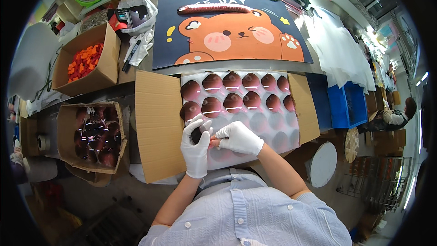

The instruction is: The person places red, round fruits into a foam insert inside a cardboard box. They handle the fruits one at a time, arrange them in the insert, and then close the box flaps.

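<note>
My left hand (pixel 196 148), in a white glove, holds a dark tinted lens (pixel 196 135) between thumb and fingers. My right hand (pixel 237 139), also gloved, has its thumb and finger pinched at the lens's lower right side; the exact point of contact is hidden. Both hands are over the near part of an open cardboard box (pixel 160 126). Inside it, two rows of reddish-brown gradient lenses (pixel 233 103) with pink tabs lie on a translucent white sheet (pixel 235 123). More lenses show faintly beneath the sheet.
To the left stands a smaller cardboard box (pixel 122 150) of stacked lenses. Behind it is a carton (pixel 112 46) of orange plastic pieces. A bear-print mat (pixel 164 53) carries a long row of nested lenses (pixel 215 8). A blue bin (pixel 341 109) and another person (pixel 392 118) are at right.
</note>
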The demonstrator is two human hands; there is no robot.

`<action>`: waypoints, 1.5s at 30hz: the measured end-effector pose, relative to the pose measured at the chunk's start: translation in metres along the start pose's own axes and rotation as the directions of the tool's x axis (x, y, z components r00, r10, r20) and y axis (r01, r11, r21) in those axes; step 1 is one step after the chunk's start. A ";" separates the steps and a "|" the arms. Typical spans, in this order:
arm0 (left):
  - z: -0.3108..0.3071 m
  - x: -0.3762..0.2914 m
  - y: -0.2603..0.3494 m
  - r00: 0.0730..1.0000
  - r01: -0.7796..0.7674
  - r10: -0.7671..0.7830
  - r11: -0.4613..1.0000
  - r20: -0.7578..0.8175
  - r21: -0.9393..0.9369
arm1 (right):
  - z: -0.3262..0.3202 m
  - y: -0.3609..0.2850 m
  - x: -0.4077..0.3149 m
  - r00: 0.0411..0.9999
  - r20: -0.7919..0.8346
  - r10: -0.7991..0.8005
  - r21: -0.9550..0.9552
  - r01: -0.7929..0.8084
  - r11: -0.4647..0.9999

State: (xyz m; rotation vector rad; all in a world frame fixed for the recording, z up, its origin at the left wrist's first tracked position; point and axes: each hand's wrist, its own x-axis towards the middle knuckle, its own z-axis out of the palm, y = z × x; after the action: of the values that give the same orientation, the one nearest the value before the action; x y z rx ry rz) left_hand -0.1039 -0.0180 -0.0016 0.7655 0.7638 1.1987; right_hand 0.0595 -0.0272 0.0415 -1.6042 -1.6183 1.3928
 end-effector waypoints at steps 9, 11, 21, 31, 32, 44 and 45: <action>-0.022 0.020 0.026 0.980 0.030 -0.076 0.969 -0.182 -0.245 | 0.001 0.006 -0.010 0.987 -0.161 -0.001 -0.173 -0.027 0.985; -0.028 0.028 0.038 0.987 -0.053 0.019 0.977 -0.162 -0.208 | 0.010 0.012 0.003 0.967 -0.182 -0.179 -0.437 0.083 0.896; -0.027 0.031 0.049 0.991 0.131 -0.128 0.928 -0.030 0.349 | -0.047 0.022 -0.042 0.946 -0.303 0.120 -0.808 -0.321 0.494; 0.008 0.031 0.037 0.894 -0.435 -0.069 0.107 0.443 0.894 | -0.110 0.071 -0.114 0.782 -0.554 0.285 -0.691 -0.623 0.366; 0.010 0.031 0.034 0.893 -0.436 -0.105 0.034 0.437 0.899 | -0.115 0.079 -0.120 0.772 -0.565 0.292 -0.679 -0.636 0.366; 0.004 0.032 0.037 0.913 -0.385 -0.151 -0.012 0.379 0.923 | -0.144 0.113 -0.146 0.736 -0.568 0.368 -0.658 -0.675 0.333; 0.005 0.030 0.037 0.923 -0.361 -0.119 0.068 0.367 0.930 | -0.144 0.113 -0.145 0.737 -0.565 0.371 -0.659 -0.674 0.335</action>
State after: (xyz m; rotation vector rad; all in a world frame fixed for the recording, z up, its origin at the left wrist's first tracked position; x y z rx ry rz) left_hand -0.1130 0.0177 0.0291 2.2476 1.2208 0.3956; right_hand 0.2655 -0.1367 0.0434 -2.9941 -1.7075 0.3832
